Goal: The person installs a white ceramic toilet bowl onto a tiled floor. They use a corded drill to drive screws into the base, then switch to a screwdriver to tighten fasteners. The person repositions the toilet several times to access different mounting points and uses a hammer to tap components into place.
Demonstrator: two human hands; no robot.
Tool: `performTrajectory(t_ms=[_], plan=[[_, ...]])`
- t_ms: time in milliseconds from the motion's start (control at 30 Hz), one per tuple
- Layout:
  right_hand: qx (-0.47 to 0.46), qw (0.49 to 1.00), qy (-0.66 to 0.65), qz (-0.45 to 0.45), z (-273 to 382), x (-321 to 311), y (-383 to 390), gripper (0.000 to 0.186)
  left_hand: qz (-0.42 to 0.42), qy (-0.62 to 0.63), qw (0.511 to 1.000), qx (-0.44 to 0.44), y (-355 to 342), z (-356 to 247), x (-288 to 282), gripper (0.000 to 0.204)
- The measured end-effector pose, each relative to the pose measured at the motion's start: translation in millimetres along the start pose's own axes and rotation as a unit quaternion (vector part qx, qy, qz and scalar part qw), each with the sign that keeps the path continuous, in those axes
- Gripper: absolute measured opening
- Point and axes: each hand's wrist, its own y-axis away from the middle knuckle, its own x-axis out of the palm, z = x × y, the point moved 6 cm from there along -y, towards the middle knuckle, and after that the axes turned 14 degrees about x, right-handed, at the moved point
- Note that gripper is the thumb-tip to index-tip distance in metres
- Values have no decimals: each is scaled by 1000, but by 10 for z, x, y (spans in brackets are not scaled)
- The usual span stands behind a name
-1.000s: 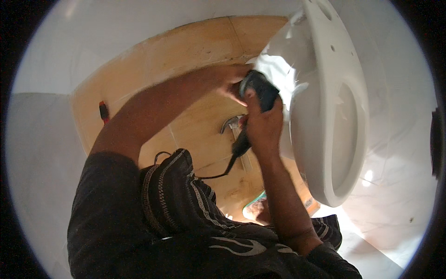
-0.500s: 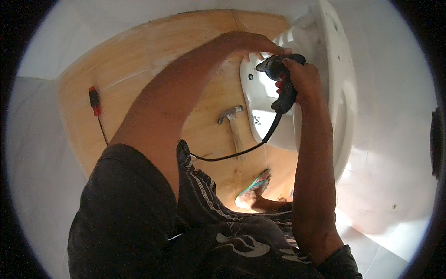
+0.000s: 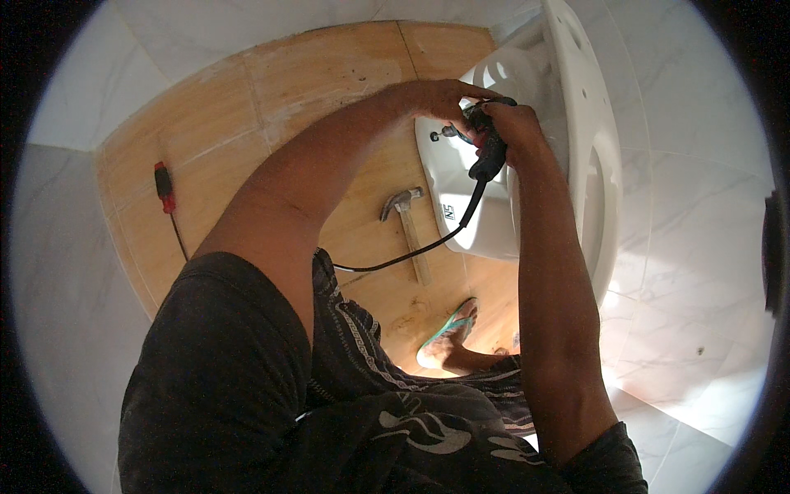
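Note:
My right hand (image 3: 518, 130) is wrapped round the handle of a dark corded power drill (image 3: 491, 156). My left hand (image 3: 453, 100) holds the drill's body near the front, its fingers partly hidden behind the tool. Leftward, the drill's tip points at a small dark-ringed hole (image 3: 434, 137) in the foot of a white ceramic bathroom fixture (image 3: 494, 222). The tip is close to the hole; I cannot tell whether it is inside. The black cord (image 3: 395, 261) runs from the handle down toward my lap.
On the tan tiled floor (image 3: 329, 70) lie a claw hammer (image 3: 411, 239) with a wooden handle and a red-and-black screwdriver (image 3: 164, 189). My sandalled foot (image 3: 453, 333) rests by the fixture. Pale marbled wall tiles (image 3: 691, 214) rise close on the right.
The drill has moved left, its tip now closer to the hole. My left hand has shifted from the drill's top onto its front body, and my right hand moved along with it.

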Motion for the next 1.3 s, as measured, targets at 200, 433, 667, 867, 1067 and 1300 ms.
performTrajectory(t_ms=[200, 433, 667, 867, 1067, 1300], plan=[[28, 999, 32, -10, 28, 17, 15, 26, -26, 35, 999, 32, 25, 86, 20, 90], [22, 1000, 5, 4, -65, 13, -67, 24, -20, -12, 1000, 21, 36, 57, 19, 90], [100, 993, -51, 40, -108, -12, -270, 24, 9, 58, 997, -57, 7, 65, 41, 85], [124, 991, 0, 53, 8, 118, -175, 21, 19, -52, 998, -10, -153, 299, 55, 95], [9, 955, 290, 61, 7, 56, -502, 27, -8, -28, 999, 37, -220, 215, 7, 104], [-165, 798, 580, -24, -174, -374, -1073, 26, -6, -19, 998, 63, -485, 61, 173, 107]])
